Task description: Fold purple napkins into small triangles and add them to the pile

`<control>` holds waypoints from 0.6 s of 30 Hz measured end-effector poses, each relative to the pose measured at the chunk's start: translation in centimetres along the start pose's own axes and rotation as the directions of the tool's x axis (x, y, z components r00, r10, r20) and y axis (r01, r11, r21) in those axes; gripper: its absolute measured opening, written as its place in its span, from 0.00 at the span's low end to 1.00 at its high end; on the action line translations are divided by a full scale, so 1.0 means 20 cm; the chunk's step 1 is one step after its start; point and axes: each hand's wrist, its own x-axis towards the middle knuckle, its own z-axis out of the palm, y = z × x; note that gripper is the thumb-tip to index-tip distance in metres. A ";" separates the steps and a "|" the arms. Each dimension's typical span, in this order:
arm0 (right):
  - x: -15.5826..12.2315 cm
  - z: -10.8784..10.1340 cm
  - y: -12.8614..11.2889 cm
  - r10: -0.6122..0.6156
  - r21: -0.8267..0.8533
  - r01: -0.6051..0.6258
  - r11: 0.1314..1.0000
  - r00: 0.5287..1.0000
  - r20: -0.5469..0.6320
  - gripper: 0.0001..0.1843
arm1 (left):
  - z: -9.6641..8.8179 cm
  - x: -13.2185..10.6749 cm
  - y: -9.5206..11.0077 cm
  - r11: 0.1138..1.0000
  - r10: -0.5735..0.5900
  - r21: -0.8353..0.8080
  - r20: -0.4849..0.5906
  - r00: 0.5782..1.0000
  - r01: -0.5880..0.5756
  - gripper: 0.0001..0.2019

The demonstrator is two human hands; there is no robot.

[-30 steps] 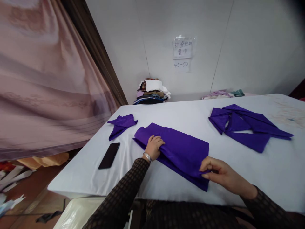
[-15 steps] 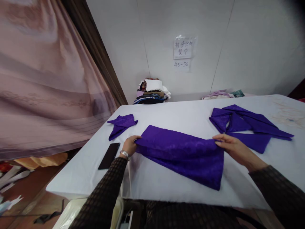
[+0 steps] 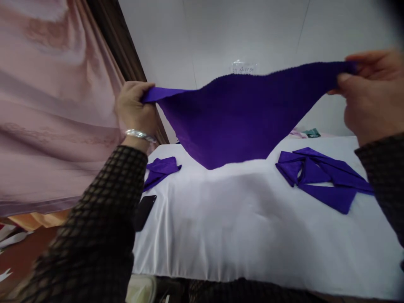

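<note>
A purple cloth napkin (image 3: pixel 240 118) hangs in the air above the table, stretched between my two hands. My left hand (image 3: pixel 137 103) is closed on its left upper corner, and a silver bracelet circles that wrist. At the upper right, my right hand (image 3: pixel 372 88) pinches the other upper corner. The upper edge sags slightly between them, and the lower part hangs clear of the tabletop. Several more purple napkins (image 3: pixel 328 202) lie loosely heaped on the right of the table. Another crumpled purple napkin (image 3: pixel 162 170) rests at the left, partly behind my left forearm.
A white cloth covers the table (image 3: pixel 227 235). A black phone (image 3: pixel 145 212) lies near its left edge, partly hidden by my sleeve. A pink curtain (image 3: pixel 57 109) hangs at the left. On the wall, a paper sign (image 3: pixel 243 67) is mostly covered by the raised napkin.
Both hands have lifted the napkin from just over the table to well above it and moved farther apart. The cloth has spread out and now blocks the folded clothes behind.
</note>
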 end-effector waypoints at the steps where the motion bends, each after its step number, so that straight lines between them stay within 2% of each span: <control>1: -0.05 -0.03 -0.03 -0.001 -0.012 0.001 1.000 1.000 0.011 0.14 | -0.07 -0.03 0.01 0.998 0.067 -0.002 0.003 0.998 -0.067 0.15; 2: -0.12 -0.06 -0.05 0.005 -0.029 -0.004 1.000 1.000 0.022 0.13 | -0.12 -0.07 0.02 0.995 0.098 0.017 0.010 0.995 -0.098 0.16; 3: -0.20 -0.09 -0.06 0.013 -0.045 -0.012 0.999 1.000 0.027 0.12 | -0.17 -0.14 0.02 0.991 0.124 0.045 0.080 0.989 -0.128 0.16; 5: -0.36 -0.14 -0.03 0.103 -0.091 -0.095 0.991 0.991 0.083 0.11 | -0.24 -0.31 0.01 0.984 0.145 0.083 0.128 0.981 -0.156 0.16; 6: -0.44 -0.16 -0.01 0.154 -0.122 -0.142 0.982 0.983 0.099 0.11 | -0.26 -0.41 0.00 0.981 0.149 0.091 0.194 0.970 -0.169 0.15; 8: -0.59 -0.21 0.06 0.231 -0.207 -0.196 0.958 0.959 0.163 0.11 | -0.29 -0.60 -0.01 0.987 0.076 0.110 0.341 0.937 -0.120 0.16; 10: -0.74 -0.26 0.14 0.323 -0.257 -0.256 0.932 0.908 0.267 0.11 | -0.31 -0.78 -0.01 0.995 -0.030 0.093 0.493 0.869 -0.018 0.16; 12: -0.87 -0.30 0.22 0.396 -0.282 -0.307 0.909 0.848 0.352 0.13 | -0.33 -0.95 0.01 0.996 -0.094 0.058 0.587 0.804 0.073 0.16; 15: -1.06 -0.35 0.31 0.488 -0.349 -0.355 0.867 0.745 0.454 0.16 | -0.37 -1.16 0.02 0.982 -0.128 -0.017 0.667 0.734 0.186 0.16; 18: -1.20 -0.38 0.34 0.545 -0.391 -0.380 0.838 0.621 0.563 0.17 | -0.41 -1.33 0.02 0.951 -0.163 -0.058 0.743 0.649 0.305 0.13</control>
